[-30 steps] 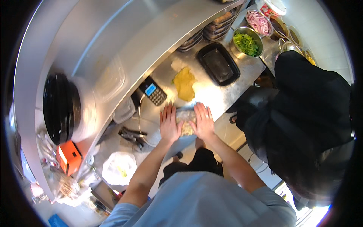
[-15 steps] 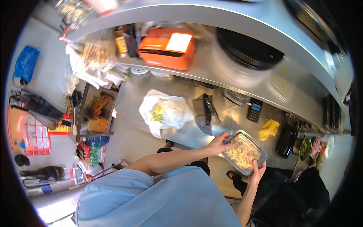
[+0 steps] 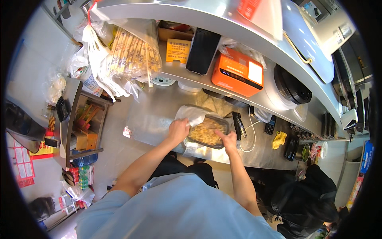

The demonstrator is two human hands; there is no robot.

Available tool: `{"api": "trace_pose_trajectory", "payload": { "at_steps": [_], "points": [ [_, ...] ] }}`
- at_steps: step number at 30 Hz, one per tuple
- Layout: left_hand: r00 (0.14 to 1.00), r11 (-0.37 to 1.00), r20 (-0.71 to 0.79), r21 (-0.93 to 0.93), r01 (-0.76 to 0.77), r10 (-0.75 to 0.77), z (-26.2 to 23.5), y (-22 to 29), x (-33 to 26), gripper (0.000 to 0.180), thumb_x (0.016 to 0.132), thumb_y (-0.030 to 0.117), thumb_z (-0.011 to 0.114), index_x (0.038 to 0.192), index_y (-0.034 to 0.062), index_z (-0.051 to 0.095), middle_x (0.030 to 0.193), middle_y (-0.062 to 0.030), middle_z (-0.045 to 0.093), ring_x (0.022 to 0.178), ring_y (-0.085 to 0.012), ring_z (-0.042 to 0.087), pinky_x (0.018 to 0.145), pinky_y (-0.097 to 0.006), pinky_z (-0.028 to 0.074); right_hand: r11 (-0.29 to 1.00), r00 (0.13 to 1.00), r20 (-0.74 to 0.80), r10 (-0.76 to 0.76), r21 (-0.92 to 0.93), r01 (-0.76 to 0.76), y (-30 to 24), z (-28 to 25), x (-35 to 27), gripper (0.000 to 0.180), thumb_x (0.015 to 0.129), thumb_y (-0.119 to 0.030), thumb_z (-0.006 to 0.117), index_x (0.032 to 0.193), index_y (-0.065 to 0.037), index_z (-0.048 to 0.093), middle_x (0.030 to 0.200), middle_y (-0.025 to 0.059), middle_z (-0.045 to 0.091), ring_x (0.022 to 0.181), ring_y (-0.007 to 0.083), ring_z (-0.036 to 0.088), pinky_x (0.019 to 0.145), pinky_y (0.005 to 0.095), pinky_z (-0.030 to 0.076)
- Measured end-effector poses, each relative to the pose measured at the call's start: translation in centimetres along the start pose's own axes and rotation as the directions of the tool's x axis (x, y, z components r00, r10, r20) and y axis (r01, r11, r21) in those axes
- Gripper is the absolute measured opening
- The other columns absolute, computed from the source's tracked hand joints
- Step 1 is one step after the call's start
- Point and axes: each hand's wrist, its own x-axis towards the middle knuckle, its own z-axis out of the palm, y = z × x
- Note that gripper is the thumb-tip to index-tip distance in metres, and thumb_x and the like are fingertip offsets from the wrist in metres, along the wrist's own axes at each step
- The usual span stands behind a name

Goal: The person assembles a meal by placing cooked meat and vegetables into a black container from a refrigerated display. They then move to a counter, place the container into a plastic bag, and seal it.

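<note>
A clear-lidded takeaway container [image 3: 207,134] of yellowish noodles or shreds is over the steel counter, against a white plastic bag [image 3: 191,115]. My right hand [image 3: 227,141] grips its right edge, thumb on top and fingers hidden beneath. At the container's left side, my left hand [image 3: 178,130] is closed on the edge of the bag. Part of the bag spreads behind that hand, and another part shows below the container.
An orange box-shaped device [image 3: 238,73] and a black phone [image 3: 203,51] occupy the shelf above. Bundled chopsticks [image 3: 134,49] hang out at the left. Along the counter lie a cordless handset [image 3: 270,125], a yellow cloth [image 3: 279,139] and a white cable [image 3: 251,137]. A person in black [image 3: 310,195] is at lower right.
The container has come left, from beside the counter's front edge to the bag. My left hand has left the container for the bag; my right still holds the container. The view has shifted.
</note>
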Motion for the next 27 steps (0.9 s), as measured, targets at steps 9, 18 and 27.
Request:
{"api": "trace_pose_trajectory", "payload": {
  "at_steps": [9, 18, 27],
  "points": [
    [0.953, 0.246, 0.28, -0.922, 0.301, -0.116, -6.0, -1.5, 0.2, 0.021, 0.095, 0.018, 0.059, 0.097, -0.0021, 0.065, 0.064, -0.0048, 0.059, 0.063, -0.0154, 0.056, 0.071, -0.032, 0.047, 0.959, 0.996, 0.07, 0.059, -0.281, -0.037, 2.9, 8.7, 3.3, 0.051, 0.086, -0.041, 0.07, 0.104, 0.007, 0.064, 0.098, 0.0165, 0.069, 0.089, 0.0257, 0.067, 0.082, 0.0361, 0.052],
    [0.96, -0.058, 0.281, -0.958, 0.279, -0.015, -15.9, -4.2, -1.7, 0.037, 0.095, 0.015, 0.057, 0.124, -0.0067, 0.053, 0.082, -0.0078, 0.061, 0.079, -0.0209, 0.061, 0.085, -0.037, 0.048, 0.35, 0.679, 0.555, -0.48, -0.589, 0.728, -26.8, 9.9, -5.1, 0.012, 0.077, -0.005, 0.071, 0.089, -0.005, 0.069, 0.084, 0.0152, 0.066, 0.075, 0.0353, 0.066, 0.066, 0.0418, 0.053],
    [0.968, -0.172, 0.249, -0.955, 0.241, -0.02, -15.6, -3.4, -2.5, 0.032, 0.094, 0.013, 0.057, 0.121, -0.0041, 0.056, 0.087, -0.0093, 0.064, 0.086, -0.0216, 0.063, 0.082, -0.035, 0.049, -0.181, -0.014, 0.634, -0.773, -0.2, 0.963, -31.9, 21.0, -2.9, 0.027, 0.081, -0.001, 0.061, 0.108, -0.005, 0.065, 0.089, 0.011, 0.057, 0.077, 0.029, 0.063, 0.066, 0.0358, 0.052]
  ]
}}
